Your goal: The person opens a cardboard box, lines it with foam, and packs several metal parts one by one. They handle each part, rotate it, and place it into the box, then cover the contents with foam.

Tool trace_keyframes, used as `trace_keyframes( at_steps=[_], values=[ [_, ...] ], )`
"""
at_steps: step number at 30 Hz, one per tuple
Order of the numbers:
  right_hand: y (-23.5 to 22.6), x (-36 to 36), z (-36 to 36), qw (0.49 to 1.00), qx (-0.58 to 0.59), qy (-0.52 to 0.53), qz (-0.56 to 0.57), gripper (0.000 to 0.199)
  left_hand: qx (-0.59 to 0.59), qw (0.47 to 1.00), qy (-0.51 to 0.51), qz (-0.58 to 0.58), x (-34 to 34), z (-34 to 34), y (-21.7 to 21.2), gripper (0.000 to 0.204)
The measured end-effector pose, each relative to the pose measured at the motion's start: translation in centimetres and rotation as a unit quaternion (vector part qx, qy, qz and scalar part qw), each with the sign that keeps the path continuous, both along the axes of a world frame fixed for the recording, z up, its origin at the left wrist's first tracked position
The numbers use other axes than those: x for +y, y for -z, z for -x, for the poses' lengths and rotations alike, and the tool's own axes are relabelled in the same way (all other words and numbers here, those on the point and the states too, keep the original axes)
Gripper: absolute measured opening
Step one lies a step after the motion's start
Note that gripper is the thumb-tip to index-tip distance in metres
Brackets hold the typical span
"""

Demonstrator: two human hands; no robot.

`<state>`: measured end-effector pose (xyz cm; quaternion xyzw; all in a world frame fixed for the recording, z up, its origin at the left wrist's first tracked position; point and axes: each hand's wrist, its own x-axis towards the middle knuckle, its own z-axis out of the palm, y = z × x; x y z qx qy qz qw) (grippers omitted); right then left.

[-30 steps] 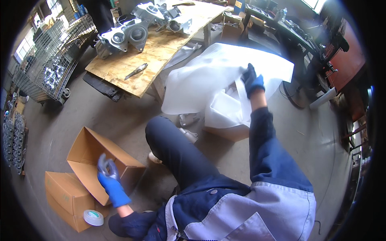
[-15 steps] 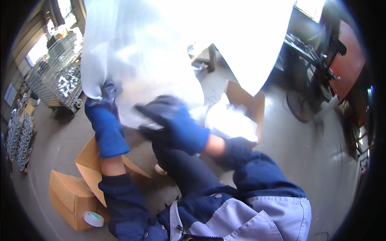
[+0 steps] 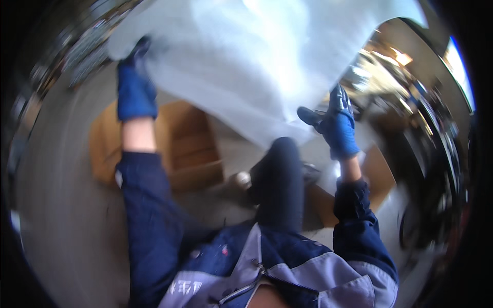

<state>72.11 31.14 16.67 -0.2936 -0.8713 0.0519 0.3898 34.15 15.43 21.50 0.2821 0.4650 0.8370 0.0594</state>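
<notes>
1. At the far left the picture is blurred; only the grey floor can be told there, and dark shapes along the upper rim are too unsharp to name.
2. The left hand, in a blue glove, is raised high on a straight arm in a dark blue sleeve. Its grip is clenched on the left edge of a large white plastic sheet; the fingertips are hidden in the folds.
3. Below this arm an open cardboard box stands on the floor, brown, with its flaps spread; its inside looks like bare cardboard, but the blur hides details.
4. The white plastic sheet is held up in the air between both hands. It fills the upper middle of the view, hangs above the box and the knee, and its lower edge runs down to a point near the right hand.
5. In the middle, the person's knee in dark trousers is bent, and the grey and blue jacket shows at the lower edge.
6. The right hand, also in a blue glove, is at the right lower edge of the sheet. Its grip grasps the sheet's edge with the thumb pointing to the left.
7. Behind the right forearm a second brown cardboard piece lies on the floor.
</notes>
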Motion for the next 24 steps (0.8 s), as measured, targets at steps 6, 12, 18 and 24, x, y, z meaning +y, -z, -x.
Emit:
trace_keyframes(
  at_steps=[6, 12, 18, 24],
  values=[
    [9.9, -1.8, 12.5, 0.949, -0.272, -0.155, 0.021, 0.113, -0.236, 0.965, -0.017, -0.114, -14.4, 12.4, 8.0, 0.024],
    [16.8, -1.2, 22.9, 0.971, -0.152, -0.154, -0.105, 0.009, -0.171, 0.891, -0.380, 0.181, -17.0, 6.4, 22.3, 0.042],
    [30.5, 1.5, 26.1, 0.883, -0.159, -0.248, 0.365, 0.029, -0.075, 0.880, -0.029, 0.468, -16.1, 5.7, 37.0, 0.036],
    [33.3, 3.5, 21.4, 0.951, -0.194, -0.161, 0.178, 0.014, 0.035, 0.772, -0.179, 0.609, -8.8, -2.9, 32.2, 0.014]
  ],
)
